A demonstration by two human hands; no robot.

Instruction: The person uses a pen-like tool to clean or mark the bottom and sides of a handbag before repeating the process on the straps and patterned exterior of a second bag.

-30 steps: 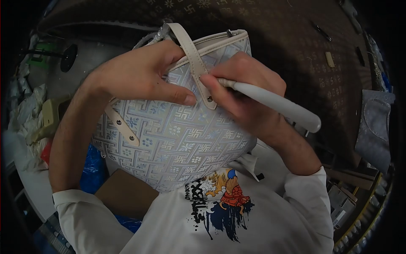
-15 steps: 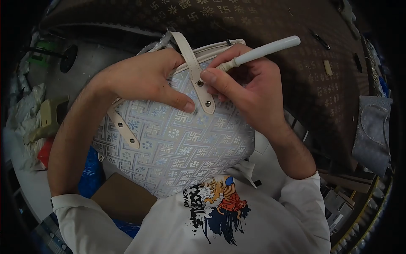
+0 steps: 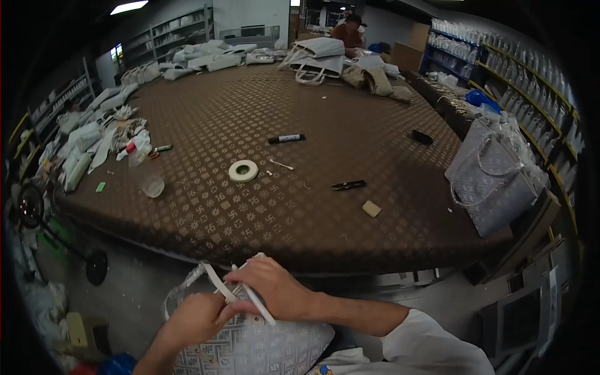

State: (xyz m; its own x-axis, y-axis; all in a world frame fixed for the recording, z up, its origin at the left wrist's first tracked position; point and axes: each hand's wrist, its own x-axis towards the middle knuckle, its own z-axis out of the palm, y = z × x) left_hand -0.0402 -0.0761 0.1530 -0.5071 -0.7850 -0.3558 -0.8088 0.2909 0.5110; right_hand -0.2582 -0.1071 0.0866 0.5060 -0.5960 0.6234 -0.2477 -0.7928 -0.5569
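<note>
A pale handbag (image 3: 275,347) with a silvery woven pattern sits in my lap at the bottom of the view. My left hand (image 3: 199,319) is closed on its upper part, beside a cream strap (image 3: 219,284); some of its fingers are hidden. My right hand (image 3: 275,287) grips a slim white pen (image 3: 259,305), its back end sloping down toward me. The pen's tip is hidden near the strap and the bag's top edge. Clear plastic wrap (image 3: 178,289) hangs at the bag's far left side.
Beyond the bag stands a brown patterned table (image 3: 206,212). On it lie a tape roll (image 3: 243,170), a black marker (image 3: 287,139), tweezers (image 3: 349,185), a tan block (image 3: 371,209) and a clear bottle (image 3: 147,175). Another handbag (image 3: 487,181) stands right. A person (image 3: 347,34) is at the far end.
My view has tilted up from the bag to the whole table, so the bag and hands now appear lower. Both hands keep their holds, and the pen's back end now points down toward me.
</note>
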